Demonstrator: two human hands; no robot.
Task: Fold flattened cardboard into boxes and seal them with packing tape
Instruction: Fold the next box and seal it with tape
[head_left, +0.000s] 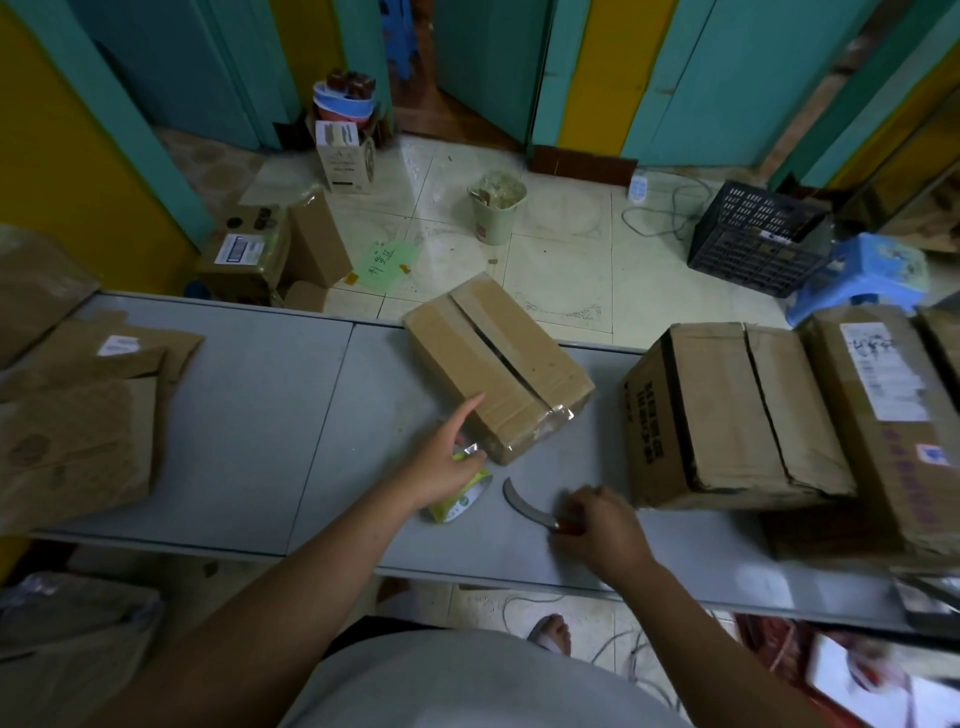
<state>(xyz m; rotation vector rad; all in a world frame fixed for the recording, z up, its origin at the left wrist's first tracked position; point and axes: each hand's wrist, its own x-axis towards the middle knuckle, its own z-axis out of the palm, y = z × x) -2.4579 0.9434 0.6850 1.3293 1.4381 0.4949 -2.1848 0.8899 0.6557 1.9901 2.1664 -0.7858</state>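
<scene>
Box (496, 364) mid-counter (260, 415), top seam taped. Left grip (447, 460) spread, steadying box's 7 o'clock corner over tape roll (457, 501). Right grip (597, 525) at 4 o'clock curled round knife (514, 501) handle, likely to cut tape tail. Flattened cardboard (78, 431) waits at 9 o'clock.

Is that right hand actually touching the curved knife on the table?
Touching. The head view shows the right hand with fingers curled round the reddish handle of the knife, the blade sticking out bare.
</scene>
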